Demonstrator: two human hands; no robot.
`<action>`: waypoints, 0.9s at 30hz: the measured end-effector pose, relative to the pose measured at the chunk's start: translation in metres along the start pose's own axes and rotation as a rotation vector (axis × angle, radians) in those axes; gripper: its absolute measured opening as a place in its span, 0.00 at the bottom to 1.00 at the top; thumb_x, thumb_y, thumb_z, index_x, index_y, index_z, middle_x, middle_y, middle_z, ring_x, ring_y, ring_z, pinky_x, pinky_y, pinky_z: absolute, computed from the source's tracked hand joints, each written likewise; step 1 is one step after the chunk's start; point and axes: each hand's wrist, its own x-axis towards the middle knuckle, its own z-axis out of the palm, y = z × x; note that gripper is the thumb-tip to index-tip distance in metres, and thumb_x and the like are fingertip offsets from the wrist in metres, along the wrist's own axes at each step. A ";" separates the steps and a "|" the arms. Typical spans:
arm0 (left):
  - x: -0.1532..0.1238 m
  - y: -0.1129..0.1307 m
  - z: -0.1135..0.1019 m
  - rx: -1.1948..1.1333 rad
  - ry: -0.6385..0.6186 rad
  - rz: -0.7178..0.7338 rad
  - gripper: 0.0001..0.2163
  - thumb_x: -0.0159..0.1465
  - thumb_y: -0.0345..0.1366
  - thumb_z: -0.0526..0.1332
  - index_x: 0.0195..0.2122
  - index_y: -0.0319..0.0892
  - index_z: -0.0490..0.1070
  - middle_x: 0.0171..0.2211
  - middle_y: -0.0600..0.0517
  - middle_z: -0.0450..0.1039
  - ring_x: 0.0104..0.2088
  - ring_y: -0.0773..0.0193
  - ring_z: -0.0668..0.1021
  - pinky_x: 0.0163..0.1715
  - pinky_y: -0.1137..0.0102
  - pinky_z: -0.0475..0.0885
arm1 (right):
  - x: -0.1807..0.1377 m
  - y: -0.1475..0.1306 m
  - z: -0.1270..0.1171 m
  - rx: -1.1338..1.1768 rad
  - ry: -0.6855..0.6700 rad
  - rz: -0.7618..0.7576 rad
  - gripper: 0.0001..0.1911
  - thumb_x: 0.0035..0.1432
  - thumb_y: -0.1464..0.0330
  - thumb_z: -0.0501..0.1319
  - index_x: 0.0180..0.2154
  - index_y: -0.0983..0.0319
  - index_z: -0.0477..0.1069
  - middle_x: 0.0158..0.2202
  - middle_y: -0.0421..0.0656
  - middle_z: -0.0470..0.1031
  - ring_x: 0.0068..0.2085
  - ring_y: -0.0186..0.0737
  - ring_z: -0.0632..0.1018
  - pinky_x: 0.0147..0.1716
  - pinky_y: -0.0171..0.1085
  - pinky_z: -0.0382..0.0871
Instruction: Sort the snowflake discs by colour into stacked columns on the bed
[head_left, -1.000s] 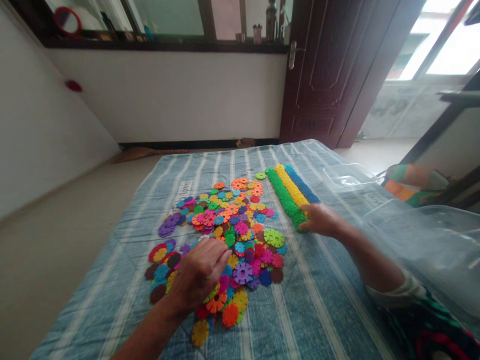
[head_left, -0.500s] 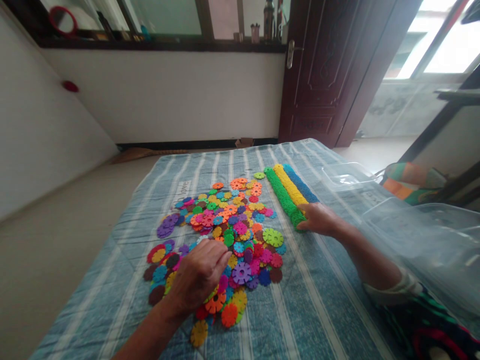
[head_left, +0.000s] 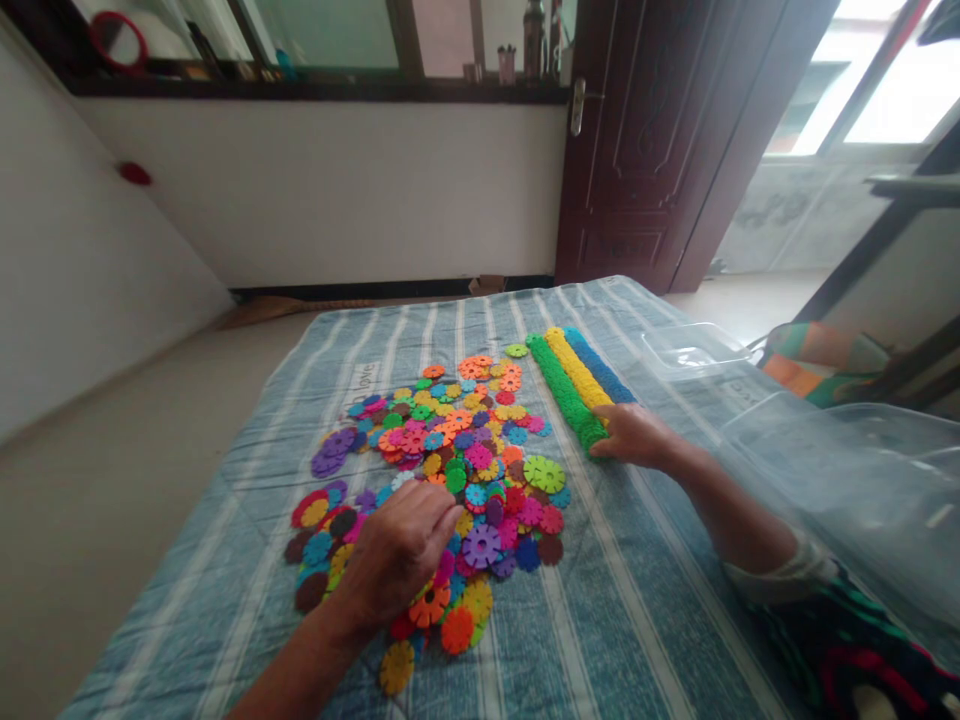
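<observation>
Loose flower-shaped plastic discs (head_left: 481,546) in many colours lie in a wide heap on the striped cloth. Over the near left part of this heap is my left hand (head_left: 401,540), its fingers curled together; whatever they may hold is hidden. To the right, discs stand packed face to face in three long rows: a green row (head_left: 562,395), a yellow row (head_left: 577,370) and a blue row (head_left: 598,365). My right hand (head_left: 637,435) is closed at the near end of the green row, its fingers also against the yellow one. A light green disc (head_left: 517,350) lies by the green row's far end.
A small clear plastic box (head_left: 694,350) sits at the table's far right. Nearer, a larger clear container (head_left: 870,480) stands beyond my right forearm. The blue striped tablecloth (head_left: 247,530) covers the table; a dark red door (head_left: 660,140) is behind.
The view has shifted very slightly. Both hands, the rows and the heap of discs keep their places.
</observation>
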 end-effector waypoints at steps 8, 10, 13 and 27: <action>0.000 -0.001 0.002 -0.010 -0.002 -0.008 0.11 0.68 0.32 0.52 0.29 0.41 0.69 0.26 0.52 0.71 0.30 0.63 0.72 0.31 0.69 0.66 | 0.000 -0.001 0.001 0.023 -0.005 -0.015 0.25 0.49 0.64 0.67 0.50 0.62 0.72 0.34 0.44 0.79 0.36 0.43 0.79 0.30 0.33 0.64; 0.001 0.000 0.002 -0.013 -0.008 -0.009 0.11 0.68 0.32 0.52 0.29 0.41 0.69 0.26 0.52 0.71 0.30 0.63 0.72 0.31 0.69 0.66 | -0.001 -0.002 0.000 0.027 -0.006 -0.021 0.25 0.49 0.64 0.67 0.50 0.62 0.73 0.32 0.43 0.79 0.35 0.42 0.78 0.29 0.33 0.63; 0.002 0.001 0.000 -0.021 -0.022 -0.009 0.11 0.68 0.32 0.52 0.29 0.41 0.68 0.26 0.53 0.71 0.29 0.64 0.71 0.31 0.69 0.66 | -0.002 -0.003 -0.002 0.029 -0.007 -0.031 0.24 0.49 0.64 0.67 0.49 0.61 0.73 0.32 0.43 0.79 0.34 0.41 0.78 0.28 0.32 0.62; 0.000 0.001 0.001 -0.036 -0.048 -0.016 0.10 0.68 0.32 0.53 0.29 0.42 0.69 0.26 0.53 0.71 0.30 0.64 0.72 0.32 0.70 0.66 | -0.002 -0.003 -0.002 -0.038 -0.003 -0.046 0.24 0.51 0.62 0.65 0.51 0.61 0.72 0.33 0.44 0.79 0.36 0.43 0.78 0.28 0.33 0.62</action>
